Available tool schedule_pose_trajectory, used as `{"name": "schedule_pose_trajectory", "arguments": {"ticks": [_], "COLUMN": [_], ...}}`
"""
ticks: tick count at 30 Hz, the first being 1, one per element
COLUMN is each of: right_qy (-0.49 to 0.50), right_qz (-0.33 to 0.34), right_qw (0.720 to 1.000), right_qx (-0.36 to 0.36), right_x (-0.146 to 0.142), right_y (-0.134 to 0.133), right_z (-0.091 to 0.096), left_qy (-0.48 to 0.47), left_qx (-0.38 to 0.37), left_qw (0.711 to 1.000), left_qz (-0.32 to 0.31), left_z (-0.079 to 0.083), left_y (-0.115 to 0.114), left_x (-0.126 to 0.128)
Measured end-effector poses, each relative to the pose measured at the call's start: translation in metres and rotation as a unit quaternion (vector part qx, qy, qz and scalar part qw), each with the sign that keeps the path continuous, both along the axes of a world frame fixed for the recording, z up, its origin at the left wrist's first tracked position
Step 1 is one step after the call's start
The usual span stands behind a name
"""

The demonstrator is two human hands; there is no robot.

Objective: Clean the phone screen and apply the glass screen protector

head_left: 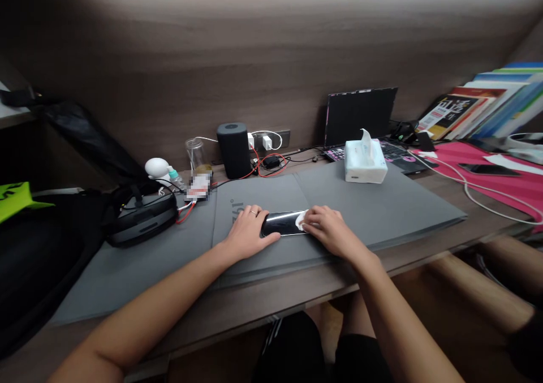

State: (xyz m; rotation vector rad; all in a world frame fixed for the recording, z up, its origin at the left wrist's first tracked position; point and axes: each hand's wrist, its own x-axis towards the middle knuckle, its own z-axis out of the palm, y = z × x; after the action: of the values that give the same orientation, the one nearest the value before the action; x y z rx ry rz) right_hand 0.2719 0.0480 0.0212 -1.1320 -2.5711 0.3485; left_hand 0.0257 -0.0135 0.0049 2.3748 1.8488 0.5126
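A black smartphone (282, 223) lies screen up on the grey mat (271, 188), its long side running left to right. My left hand (249, 231) grips its left end, with the thumb along the near edge and the fingers at the far edge; a ring is on one finger. Bunched in the fingertips of my right hand (328, 227) is a white tissue (301, 220), pressed against the right part of the screen. My right fingers hide the phone's right end. Behind the phone, to the right, stands a tissue pack (365, 161) with one sheet sticking up.
A black speaker (233, 151), cables and chargers (267, 142) line the wall. At left are a VR headset (144, 219) and a black bag (46, 264). An open laptop (360, 117), books (487, 103) and another phone (487, 170) are at right. Another person's legs (479, 289) show beside the desk.
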Motion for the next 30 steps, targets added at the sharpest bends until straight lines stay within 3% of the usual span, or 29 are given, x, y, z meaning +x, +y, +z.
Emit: {"name": "schedule_pose_trajectory", "arguments": {"ticks": [7, 16, 19, 30], "right_qy": [-0.002, -0.024, -0.022, -0.032], "right_qz": [0.049, 0.015, 0.012, 0.087], "right_qw": [0.999, 1.000, 1.000, 0.995], "right_qx": [0.005, 0.000, 0.006, 0.029], "right_x": [-0.043, 0.004, 0.008, -0.070], "right_y": [-0.002, 0.011, 0.011, -0.014], "right_z": [-0.002, 0.001, 0.001, 0.006], "left_qy": [0.009, 0.005, 0.005, 0.007], "left_qx": [0.001, 0.001, 0.000, 0.013], "left_qw": [1.000, 1.000, 1.000, 1.000], "left_qz": [-0.009, -0.005, -0.007, -0.017], "left_z": [0.000, 0.000, 0.000, -0.001], "left_y": [0.000, 0.001, 0.001, 0.001], "left_x": [-0.001, -0.002, -0.002, -0.001]}}
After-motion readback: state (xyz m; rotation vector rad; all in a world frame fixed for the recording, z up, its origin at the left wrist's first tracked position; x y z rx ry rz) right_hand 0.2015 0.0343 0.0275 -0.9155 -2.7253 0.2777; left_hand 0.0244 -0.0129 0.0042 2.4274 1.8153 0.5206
